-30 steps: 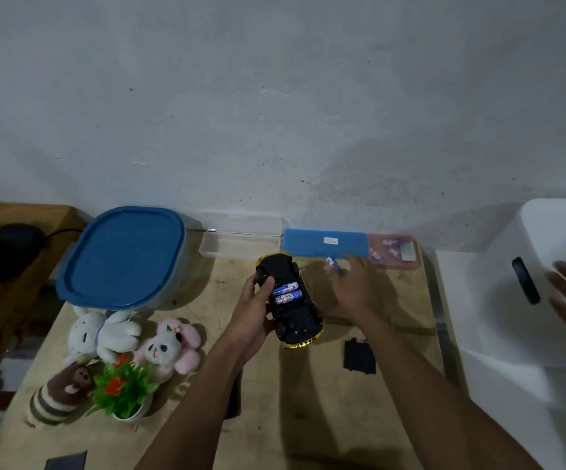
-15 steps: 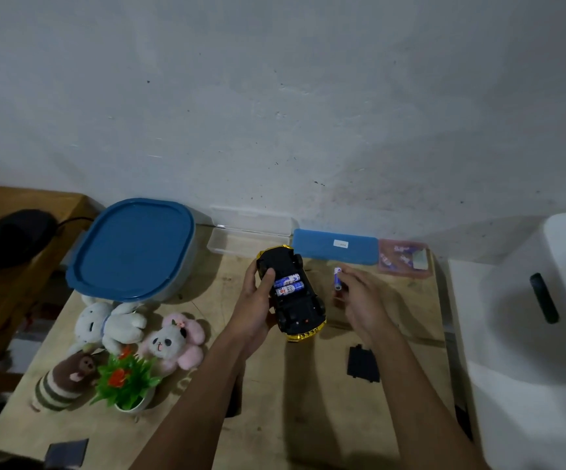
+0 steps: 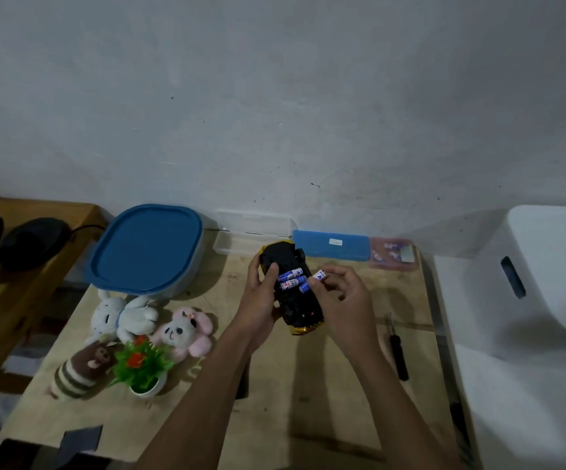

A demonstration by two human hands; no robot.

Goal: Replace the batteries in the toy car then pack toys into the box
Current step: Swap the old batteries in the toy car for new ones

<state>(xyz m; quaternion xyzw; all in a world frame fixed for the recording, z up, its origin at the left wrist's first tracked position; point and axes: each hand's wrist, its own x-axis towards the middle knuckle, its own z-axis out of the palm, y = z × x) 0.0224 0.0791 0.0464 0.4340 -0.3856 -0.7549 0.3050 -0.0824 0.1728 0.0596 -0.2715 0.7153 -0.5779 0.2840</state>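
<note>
1. While the left hand point(image 3: 261, 293) is gripping the car point(image 3: 300, 310) belly-up over the table point(image 3: 308, 401), with its fingers curling round the near side and its thumb lying across the underside, the right hand point(image 3: 342, 300) is pinching a battery point(image 3: 319, 275) between thumb and fingertips.
2. A second ago the right hand was reaching back towards the pink tray point(image 3: 392, 254) of spare batteries by the wall. Now it is arriving at the car, and the battery is tilting down so that its lower end is meeting the open compartment.
3. Two cells point(image 3: 290, 276) are already lying side by side in that compartment, and the new one is going in just beside them, on the side nearer the camera.
4. This appears to be the last cell going in, so the battery swap is nearing its end. The compartment is still standing open, and its cover is not showing in this view.
5. A screwdriver point(image 3: 397, 354) is lying on the table to the right of the right forearm, probably waiting for the cover to be closed.
6. Packing is not starting yet: the toys point(image 3: 119, 313) are lying in a cluster at the left of the table, just in front of the box point(image 3: 146, 249), which is sitting with its blue lid on.
</note>
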